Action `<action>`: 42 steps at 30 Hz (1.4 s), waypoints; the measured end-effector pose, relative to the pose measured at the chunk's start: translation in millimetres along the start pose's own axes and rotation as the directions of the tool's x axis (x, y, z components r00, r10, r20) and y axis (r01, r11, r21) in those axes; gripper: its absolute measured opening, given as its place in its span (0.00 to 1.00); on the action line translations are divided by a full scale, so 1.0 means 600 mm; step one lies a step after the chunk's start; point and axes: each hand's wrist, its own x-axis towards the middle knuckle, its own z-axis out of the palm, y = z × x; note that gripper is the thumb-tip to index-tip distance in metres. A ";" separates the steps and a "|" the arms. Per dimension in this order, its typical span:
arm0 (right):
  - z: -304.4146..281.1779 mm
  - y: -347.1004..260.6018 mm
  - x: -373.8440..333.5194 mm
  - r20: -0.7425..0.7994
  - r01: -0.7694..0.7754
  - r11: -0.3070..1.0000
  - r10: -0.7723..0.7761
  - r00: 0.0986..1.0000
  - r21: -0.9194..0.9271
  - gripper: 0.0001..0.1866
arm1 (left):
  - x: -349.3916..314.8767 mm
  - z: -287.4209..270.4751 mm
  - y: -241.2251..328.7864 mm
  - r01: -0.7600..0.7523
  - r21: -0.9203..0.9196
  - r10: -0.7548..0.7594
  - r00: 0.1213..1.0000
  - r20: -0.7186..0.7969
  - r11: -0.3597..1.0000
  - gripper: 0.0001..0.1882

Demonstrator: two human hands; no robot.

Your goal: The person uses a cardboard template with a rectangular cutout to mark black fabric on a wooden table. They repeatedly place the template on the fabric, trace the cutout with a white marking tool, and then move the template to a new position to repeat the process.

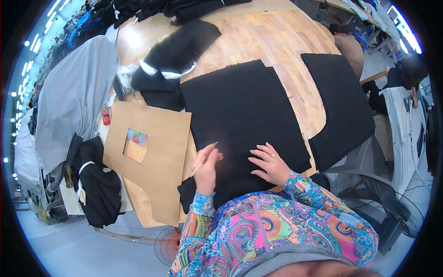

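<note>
A large piece of black fabric (240, 106) lies flat on the wooden table in front of me. Over its near left part is my left hand (207, 167), closed round a thin pale pencil-like stick (196, 171). My right hand (272, 165) rests on the same fabric with its fingers spread, a ring on one of them, and holds nothing. Just left of the fabric lies a brown paper pattern (161, 127) with a square cut-out.
Another black fabric piece (341, 106) lies on the wooden table (258, 32) at the right. Black bundles tied with white strips (161, 87) sit at the far left, near a grey cover (76, 97). A standing fan (387, 203) is close on my right. Other people work at the far right.
</note>
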 end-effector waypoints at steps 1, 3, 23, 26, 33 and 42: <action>0.005 -0.004 0.006 0.013 -0.012 0.999 0.012 1.000 -0.033 0.23 | 0.006 0.016 -0.005 0.077 -0.100 -0.075 0.997 0.027 0.992 0.13; 0.010 -0.007 0.007 0.024 -0.026 0.996 0.028 0.999 -0.082 0.24 | 0.016 0.039 -0.020 0.061 -0.080 -0.053 0.994 0.095 0.995 0.11; 0.014 0.001 0.003 0.032 -0.044 0.996 0.047 0.998 -0.079 0.24 | 0.023 0.076 -0.070 -0.181 0.215 0.199 0.978 -0.065 0.960 0.09; 0.016 0.002 0.002 0.021 -0.042 0.996 0.044 0.999 -0.072 0.23 | 0.033 0.056 -0.065 -0.139 0.104 0.159 0.963 -0.218 0.985 0.12; 0.017 0.003 0.002 0.011 -0.030 0.998 0.031 0.999 -0.059 0.22 | 0.038 -0.033 -0.028 -0.163 0.028 0.157 0.867 -0.472 0.986 0.14; 0.000 0.014 -0.009 -0.086 -0.104 0.986 0.116 0.990 0.128 0.14 | -0.003 -0.068 -0.033 -0.194 0.503 0.247 0.968 -0.040 0.842 0.07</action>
